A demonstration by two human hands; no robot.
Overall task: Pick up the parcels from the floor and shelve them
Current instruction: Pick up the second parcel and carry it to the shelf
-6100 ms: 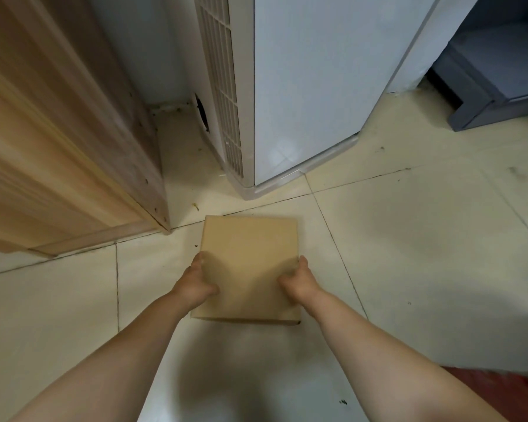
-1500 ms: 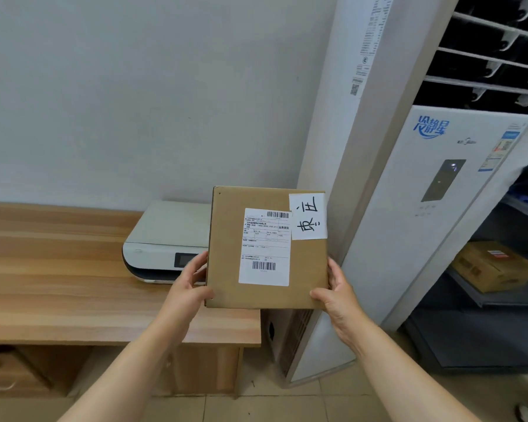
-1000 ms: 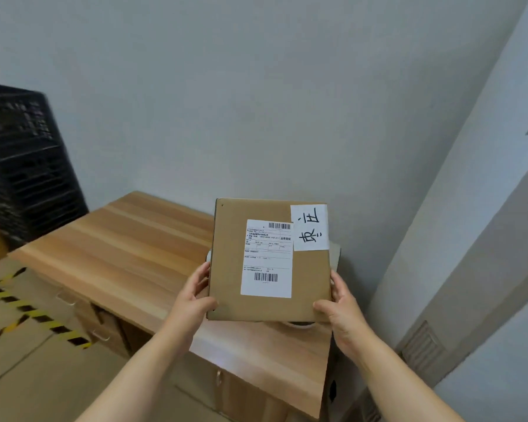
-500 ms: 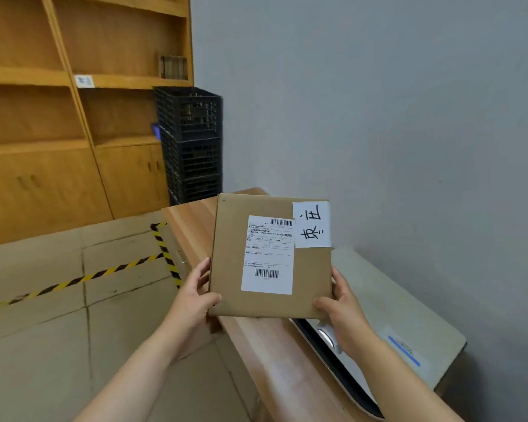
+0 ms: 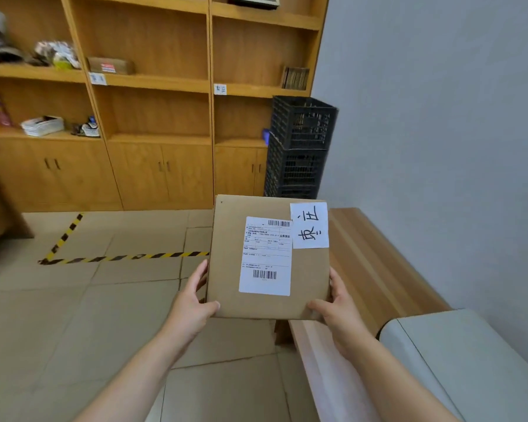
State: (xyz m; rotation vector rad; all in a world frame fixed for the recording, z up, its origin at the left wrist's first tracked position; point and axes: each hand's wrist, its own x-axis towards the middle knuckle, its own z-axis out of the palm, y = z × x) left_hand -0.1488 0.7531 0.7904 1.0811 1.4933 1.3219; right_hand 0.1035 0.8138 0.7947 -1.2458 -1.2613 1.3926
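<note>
A: Which step is it now?

B: I judge it is the carrying step. On the far left stands the tall wooden shelf unit; some of its shelves carry small items, the middle ones look bare. Between the person and the shelf unit the tiled floor is open, with only a yellow-black tape line.

A: And the parcel?

B: The flat brown cardboard parcel with white labels is in the air, upright. The left hand and the right hand each have a closed grip on its lower side edge.

A: Next move?

B: Probably walk forward and choose the shelf; the small shelf tags are too blurred to read. On the right, the edge of the long wooden counter and the stacked black plastic crates narrow the way.
</note>
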